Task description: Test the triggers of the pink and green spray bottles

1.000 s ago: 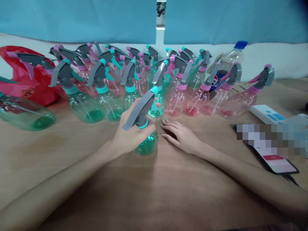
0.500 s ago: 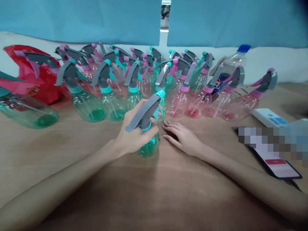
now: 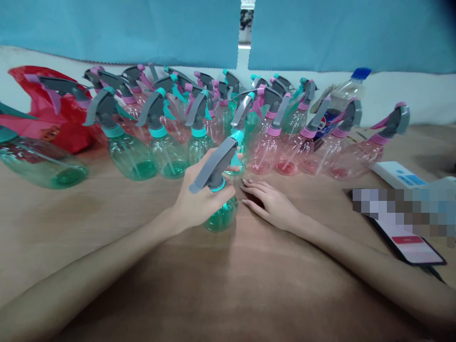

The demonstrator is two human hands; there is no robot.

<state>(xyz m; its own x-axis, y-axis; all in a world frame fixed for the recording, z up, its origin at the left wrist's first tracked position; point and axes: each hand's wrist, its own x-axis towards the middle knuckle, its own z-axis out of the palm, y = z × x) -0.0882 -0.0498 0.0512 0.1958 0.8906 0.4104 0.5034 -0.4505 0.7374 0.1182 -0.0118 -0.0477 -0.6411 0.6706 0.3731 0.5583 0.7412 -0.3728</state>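
Observation:
In the head view a green spray bottle [image 3: 221,217] with a grey and turquoise spray head stands upright on the wooden table. My left hand [image 3: 194,194] is wrapped round its neck, the thumb below the turquoise collar and fingers near the turquoise trigger [image 3: 235,161]. Those fingers are partly hidden behind the spray head. My right hand [image 3: 272,204] lies on the table to the right of the bottle, holding nothing, its fingers stretched out and slightly apart.
Several green spray bottles [image 3: 131,156] and pink spray bottles [image 3: 263,154] stand in rows behind my hands. A red plastic bag [image 3: 67,128] is at the left. On the right are a blue-capped bottle [image 3: 349,90], a white box [image 3: 397,173] and a phone [image 3: 416,251].
The fingers of my left hand at the trigger have straightened a little, and the spray head has shifted slightly right. My right hand has stayed in place.

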